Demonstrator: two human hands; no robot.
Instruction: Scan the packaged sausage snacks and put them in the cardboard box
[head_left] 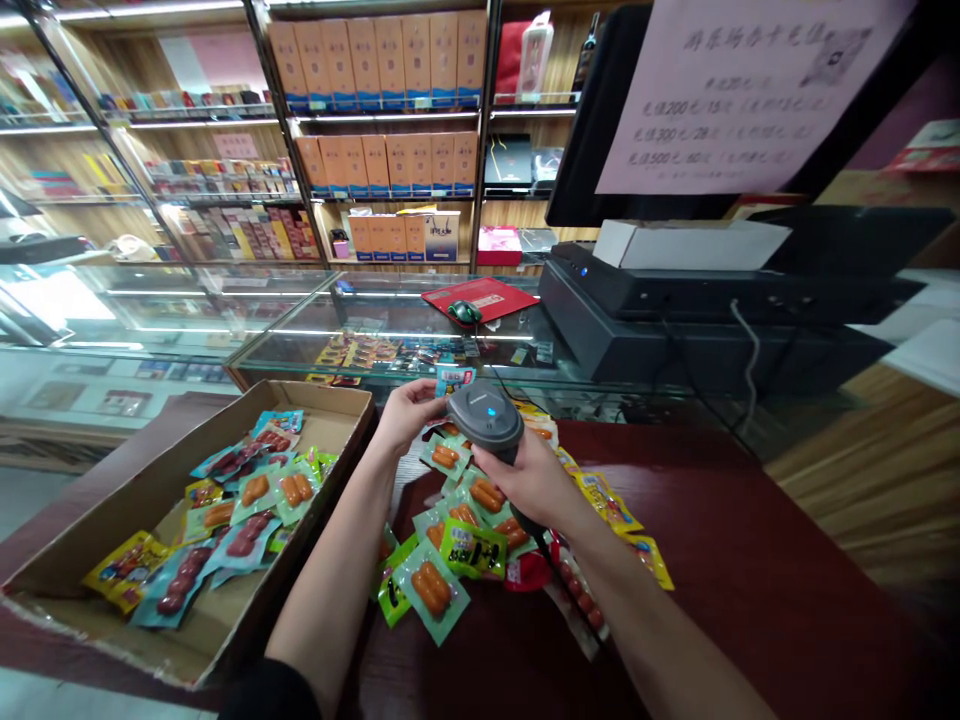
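My right hand [536,480] is wrapped round the handle of a dark grey barcode scanner [486,412], whose blue light is lit. Just to the left, my left hand [409,412] pinches a small blue snack packet [454,379] in front of the scanner's head. Below both hands a loose pile of sausage packets [431,590] lies on the dark red table, with green packets [474,548] and yellow packets [606,500] among them. The scanner's black cable runs down past my right forearm.
A shallow cardboard box [300,520] with several snack packets stands to the left. Beyond the table is a glass counter [300,330] with a red mouse pad [495,297] and a mouse [464,312]. A monitor [592,130] and dark cash drawer [637,335] stand at right; stocked shelves line the back.
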